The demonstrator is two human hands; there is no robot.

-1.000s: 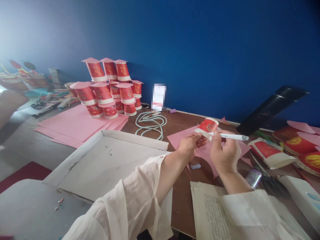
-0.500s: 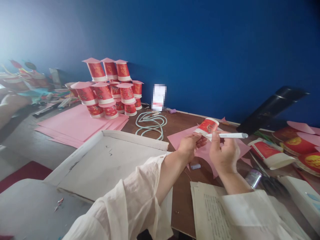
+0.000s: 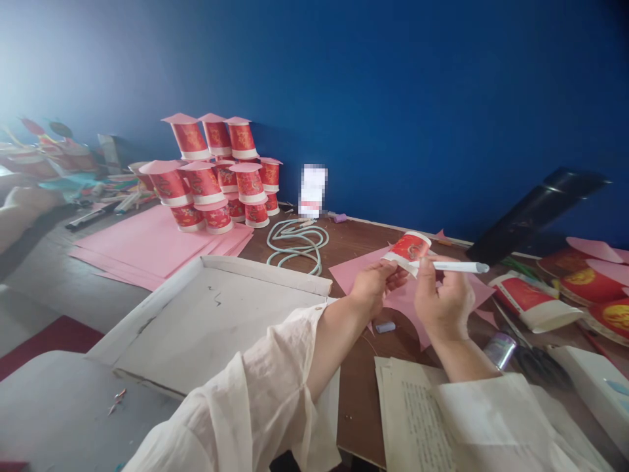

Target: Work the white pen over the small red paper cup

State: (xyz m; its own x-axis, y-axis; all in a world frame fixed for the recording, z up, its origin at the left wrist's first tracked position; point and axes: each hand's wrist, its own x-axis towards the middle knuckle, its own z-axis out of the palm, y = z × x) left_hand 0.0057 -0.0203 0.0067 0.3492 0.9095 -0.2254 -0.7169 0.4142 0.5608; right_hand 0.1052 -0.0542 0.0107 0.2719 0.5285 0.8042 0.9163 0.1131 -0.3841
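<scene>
A red and white paper cup (image 3: 411, 245) lies tilted in the grip of my left hand (image 3: 372, 284), its white rim toward me. My right hand (image 3: 445, 298) is closed round a white pen (image 3: 459, 267), whose tip end points left at the cup's white band; whether it touches is too small to tell. Beneath both hands lies pink paper (image 3: 403, 304) with cut edges. A small pale pen cap (image 3: 385, 327) rests on the brown table just below my left hand.
Red paper cups topped with pink paper (image 3: 203, 183) stand stacked at the left on pink sheets (image 3: 142, 239). A white box lid (image 3: 206, 328), a coiled cable (image 3: 297, 246), scissors (image 3: 540, 364), printed papers (image 3: 413, 413) and a black cylinder (image 3: 531, 213) surround me. Another person's hand (image 3: 32, 203) is far left.
My right hand and the pen have shifted very slightly right along the cup. My left hand and the cup stay nearly in place.
</scene>
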